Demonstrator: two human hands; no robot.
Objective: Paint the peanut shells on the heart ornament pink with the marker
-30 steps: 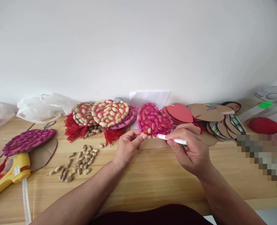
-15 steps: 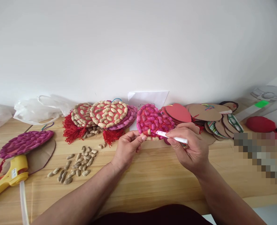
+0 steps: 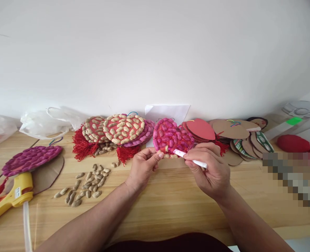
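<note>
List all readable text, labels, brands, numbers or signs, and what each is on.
None legible.
Label on glue gun: dark marks on white, too small to read.
Green-and-white printed card, right-hand pile: print too small and blurred to read.
Pen: no lettering I can make out.
Pixelated patch, right: any text there can't be read.

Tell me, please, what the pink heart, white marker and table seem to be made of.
Pink heart: mostly peanut shell, bumpy and apparently coloured, judging by the waisted shapes. White marker: probably plastic, given its smooth, even surface. Table: wood or wood-look laminate, satin, judging by grain and soft sheen.
</note>
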